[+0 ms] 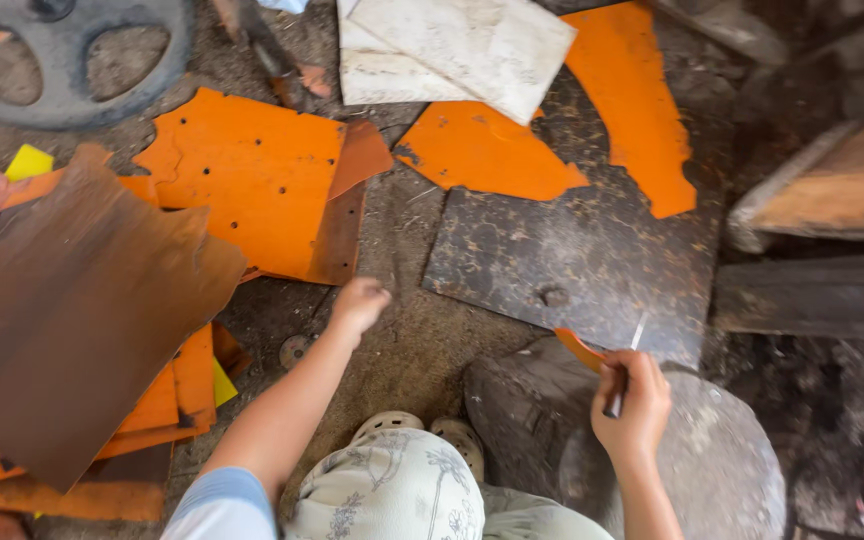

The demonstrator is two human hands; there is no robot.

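My right hand (pixel 632 405) grips a thin tool with a dark handle and a pale blade tip (pixel 636 335), held above a grey stone block (pixel 692 450). A small orange offcut (pixel 579 348) lies by my thumb at the block's edge; whether the hand holds it too I cannot tell. My left hand (pixel 358 303) reaches out over the dirt floor with its fingers curled shut, next to the lower corner of a large orange sheet (pixel 252 180) with small holes. Nothing shows in that hand.
A dark speckled plate (pixel 572 250) lies on the floor with orange sheet pieces (pixel 632 100) on it. A brown rusty sheet (pixel 72 300) covers stacked orange pieces at left. A grey wheel (pixel 72 60), white boards (pixel 452 45), wooden blocks (pixel 832 190) and my pale shoes (pixel 422 430) are around.
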